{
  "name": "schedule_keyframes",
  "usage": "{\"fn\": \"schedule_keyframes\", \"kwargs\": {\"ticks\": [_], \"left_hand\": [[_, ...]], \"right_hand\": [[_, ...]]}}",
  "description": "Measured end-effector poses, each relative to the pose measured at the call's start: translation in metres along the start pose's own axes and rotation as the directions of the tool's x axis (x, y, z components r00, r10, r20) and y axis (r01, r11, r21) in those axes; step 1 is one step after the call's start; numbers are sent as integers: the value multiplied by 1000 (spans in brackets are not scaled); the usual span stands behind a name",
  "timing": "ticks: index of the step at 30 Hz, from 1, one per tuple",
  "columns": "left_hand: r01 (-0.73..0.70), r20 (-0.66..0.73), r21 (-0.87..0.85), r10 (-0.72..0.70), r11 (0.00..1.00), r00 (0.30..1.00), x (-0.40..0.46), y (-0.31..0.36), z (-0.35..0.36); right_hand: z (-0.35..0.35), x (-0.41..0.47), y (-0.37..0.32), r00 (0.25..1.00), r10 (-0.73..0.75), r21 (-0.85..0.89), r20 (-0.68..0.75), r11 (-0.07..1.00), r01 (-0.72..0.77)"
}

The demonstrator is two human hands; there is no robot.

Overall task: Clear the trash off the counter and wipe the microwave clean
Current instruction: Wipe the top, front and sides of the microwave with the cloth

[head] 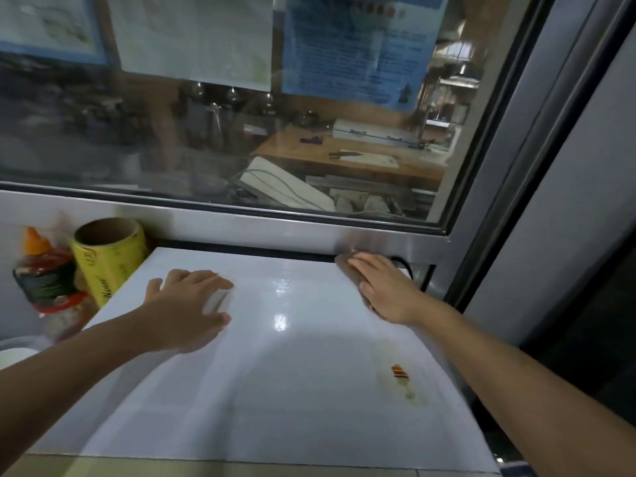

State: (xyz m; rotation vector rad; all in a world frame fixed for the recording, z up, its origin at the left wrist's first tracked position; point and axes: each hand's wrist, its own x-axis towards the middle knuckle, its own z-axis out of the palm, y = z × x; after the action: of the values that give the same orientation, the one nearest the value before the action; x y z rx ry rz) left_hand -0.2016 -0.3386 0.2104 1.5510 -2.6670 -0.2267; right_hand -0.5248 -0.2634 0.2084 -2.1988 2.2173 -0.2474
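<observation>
We've got our right hand (385, 290) flat on a brown cloth (347, 268) at the microwave (275, 373) top's back-right corner, left hand (192, 304) spread flat bracing it. Best sweep firmly forward over that orange stain (399, 373).

Two bare forearms in from below, no sleeves showing. Left hand (187, 304) and right hand (385, 287) bare too, ungloved, no rings visible.

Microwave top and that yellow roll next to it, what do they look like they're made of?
Microwave top: probably white painted metal, glossy, since it mirrors lamp glare. Yellow roll: a brown, matte core, likely cardboard, wrapped in thin printed film or paper.
</observation>
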Motion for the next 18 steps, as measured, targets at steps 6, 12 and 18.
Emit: {"fn": "schedule_keyframes", "kwargs": {"ticks": [6, 12, 18], "left_hand": [[-24, 30, -12, 24, 1000, 999, -6, -18, 6], [-20, -5, -31, 20, 999, 1000, -7, -16, 1], [-58, -70, -81, 52, 995, 996, -28, -43, -6]], "right_hand": [[19, 34, -71, 986, -158, -45, -46, 987, 156], [15, -10, -134, 937, -348, 45, -5, 936, 348], [-3, -36, -89, 953, -304, 148, -23, 941, 304]]}}
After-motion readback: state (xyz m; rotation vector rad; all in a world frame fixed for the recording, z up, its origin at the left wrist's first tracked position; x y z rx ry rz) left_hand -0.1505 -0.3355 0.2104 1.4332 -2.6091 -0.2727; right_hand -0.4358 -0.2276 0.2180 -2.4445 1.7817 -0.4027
